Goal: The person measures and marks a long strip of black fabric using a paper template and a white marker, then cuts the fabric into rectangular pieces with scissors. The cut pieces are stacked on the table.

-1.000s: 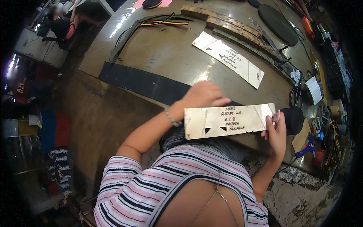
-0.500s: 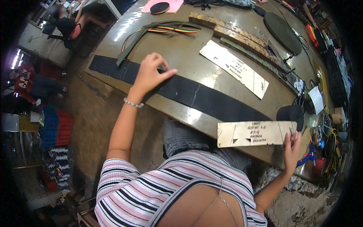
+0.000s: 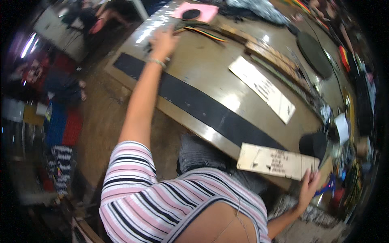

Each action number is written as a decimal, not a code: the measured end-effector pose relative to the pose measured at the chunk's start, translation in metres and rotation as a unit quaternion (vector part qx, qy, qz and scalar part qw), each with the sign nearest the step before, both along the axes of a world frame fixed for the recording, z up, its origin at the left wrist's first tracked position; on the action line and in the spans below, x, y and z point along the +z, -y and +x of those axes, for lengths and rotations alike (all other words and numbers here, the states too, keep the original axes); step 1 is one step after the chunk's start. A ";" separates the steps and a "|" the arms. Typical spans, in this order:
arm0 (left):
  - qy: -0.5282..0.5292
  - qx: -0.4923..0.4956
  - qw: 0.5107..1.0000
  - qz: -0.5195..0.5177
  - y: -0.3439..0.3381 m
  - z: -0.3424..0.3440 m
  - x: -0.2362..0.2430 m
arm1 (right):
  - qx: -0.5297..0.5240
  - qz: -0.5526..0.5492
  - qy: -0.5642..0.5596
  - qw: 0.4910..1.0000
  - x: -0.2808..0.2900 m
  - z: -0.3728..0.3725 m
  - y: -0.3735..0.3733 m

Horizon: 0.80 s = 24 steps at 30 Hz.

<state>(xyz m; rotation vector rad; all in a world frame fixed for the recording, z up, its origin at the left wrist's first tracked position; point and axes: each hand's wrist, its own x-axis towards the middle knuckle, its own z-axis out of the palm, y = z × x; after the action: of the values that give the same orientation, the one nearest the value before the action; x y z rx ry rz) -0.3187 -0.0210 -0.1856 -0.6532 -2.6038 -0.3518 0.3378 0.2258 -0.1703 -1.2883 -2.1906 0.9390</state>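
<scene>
My left hand (image 3: 164, 42) is stretched out over the far left of the table, at the olive strips and the striped ribbon (image 3: 207, 34). Motion blurs its fingers, and whether they grip anything does not show. A long black strip of material (image 3: 194, 104) lies along the near edge of the table, partly beneath my left forearm. At the near right, a cream card template (image 3: 275, 161) with handwriting and small notches overlaps the strip's right end. My right hand (image 3: 308, 182) pinches the card's lower right corner.
A second cream template (image 3: 262, 88) lies mid-table beside worn wooden bars (image 3: 275, 56). Behind them sits a dark oval pad (image 3: 314, 54). Pink material with a black disc (image 3: 191, 15) is at the back. A black rounded object (image 3: 313, 145) and blue-handled tool (image 3: 327, 186) stand right.
My left hand has moved from above the black strip to the far olive strips and ribbon. My right hand remains at the card's right end. The whole view has shifted.
</scene>
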 end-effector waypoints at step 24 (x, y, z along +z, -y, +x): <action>0.228 -0.246 0.931 -0.142 0.060 0.175 -0.021 | -0.025 0.365 0.014 0.931 -0.020 0.048 -0.075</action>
<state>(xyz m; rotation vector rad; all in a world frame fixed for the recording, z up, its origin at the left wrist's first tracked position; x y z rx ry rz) -0.1435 -0.0810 -0.2061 -1.4952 -2.9235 -0.3023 0.3859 0.3009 -0.1899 -0.9736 -2.1839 0.0374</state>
